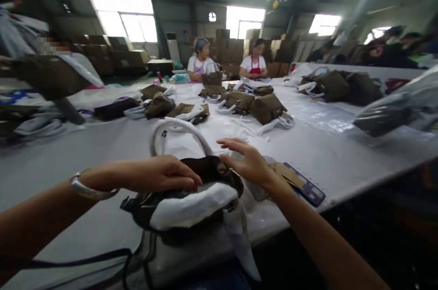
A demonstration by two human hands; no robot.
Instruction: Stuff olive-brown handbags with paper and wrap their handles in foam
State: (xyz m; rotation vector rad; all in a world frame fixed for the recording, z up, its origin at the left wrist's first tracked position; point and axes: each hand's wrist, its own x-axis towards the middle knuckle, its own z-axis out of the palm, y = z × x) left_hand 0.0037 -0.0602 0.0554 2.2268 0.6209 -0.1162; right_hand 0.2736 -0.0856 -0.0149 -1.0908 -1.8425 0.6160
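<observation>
A large hall with bright windows (133,18) and stacked boxes (232,50) lies beyond the white surface (328,162). Far left of the fingers, a person (78,64) sits behind a raised olive bag (51,75). The left hand (167,173), with a bracelet (85,189) at its wrist, reaches over the mouth of the open bag (205,169); its fingers are bent and close together, and I cannot tell whether they pinch anything. Just under them runs a white-wrapped handle (195,206); beyond them a second pale handle (196,132) arches upright. Farther off, two aproned people sit past scattered olive bags. The right hand (249,162) is at the bag's right rim, fingers extended and parted, gripping nothing visible. Right of those fingers lies a phone (313,192), and well beyond, a plastic-covered bag (383,114).
</observation>
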